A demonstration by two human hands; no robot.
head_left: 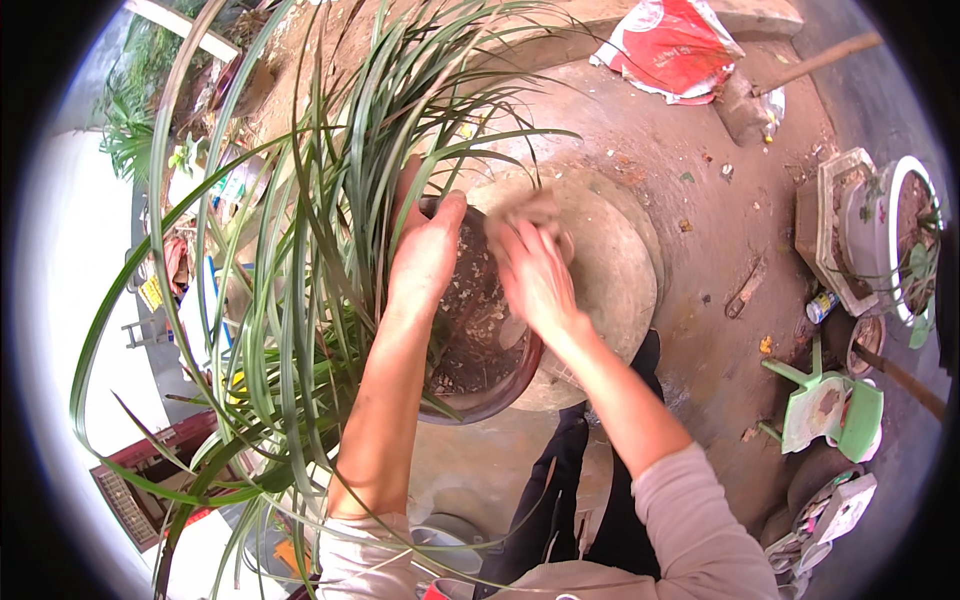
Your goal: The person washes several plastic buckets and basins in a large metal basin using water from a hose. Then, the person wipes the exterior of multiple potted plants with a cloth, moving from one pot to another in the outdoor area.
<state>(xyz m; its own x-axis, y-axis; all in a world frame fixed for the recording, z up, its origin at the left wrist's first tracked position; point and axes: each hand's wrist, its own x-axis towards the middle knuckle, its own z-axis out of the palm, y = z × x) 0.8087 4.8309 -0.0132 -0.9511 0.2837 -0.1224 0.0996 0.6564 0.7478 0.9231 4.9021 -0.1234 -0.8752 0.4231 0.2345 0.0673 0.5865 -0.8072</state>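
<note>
A round dark plant pot holds soil and stands on a round stone slab. Long strap-like green leaves rise from its left side and arch over much of the view. My left hand is at the pot's far left part, thumb raised by the rim, some fingers hidden behind leaves; its grip cannot be made out. With its fingers bent around a blurred brownish cloth, my right hand is at the pot's right rim.
A red and white sack lies at the back right, near a wooden handle. Along the right are a white-rimmed pot, a can and a small green chair. My dark-trousered legs are below the slab.
</note>
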